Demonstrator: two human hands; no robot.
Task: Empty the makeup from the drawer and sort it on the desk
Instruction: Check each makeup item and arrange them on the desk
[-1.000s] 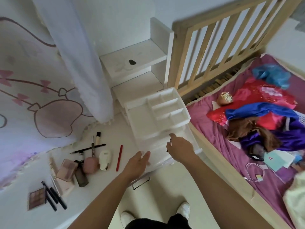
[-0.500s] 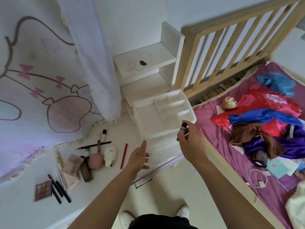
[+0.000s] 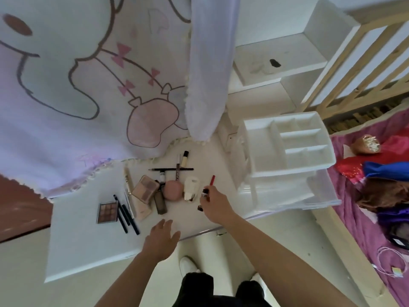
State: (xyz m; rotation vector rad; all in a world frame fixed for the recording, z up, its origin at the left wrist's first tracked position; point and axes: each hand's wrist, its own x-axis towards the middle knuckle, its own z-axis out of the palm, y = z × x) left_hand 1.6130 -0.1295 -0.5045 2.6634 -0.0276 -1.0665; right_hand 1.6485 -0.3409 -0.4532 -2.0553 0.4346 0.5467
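My right hand [image 3: 215,204] pinches a small dark makeup tube [image 3: 205,193] just above the white desk [image 3: 73,247], beside a red pencil [image 3: 212,180]. My left hand [image 3: 162,239] hovers open over the desk's front edge, holding nothing. Makeup lies in a spread to the left: an eyeshadow palette [image 3: 107,212], black pencils [image 3: 126,216], a pink compact [image 3: 146,189], a pink sponge [image 3: 173,189] and a white case [image 3: 191,187]. The white organiser [image 3: 285,147] stands at the desk's right end with its clear drawer [image 3: 318,193] pulled open.
A cartoon curtain [image 3: 88,85] hangs behind the desk. White shelves [image 3: 276,63] and a wooden bed rail [image 3: 358,56] stand at the back right. The bed [image 3: 376,218] on the right carries clothes and a cable. My white shoes [image 3: 188,265] are below the desk's edge.
My right hand lifted a dark tube out of the drawer and carried it left to the desk beside the other makeup. My left hand moved left, away from the drawer. The view swung left.
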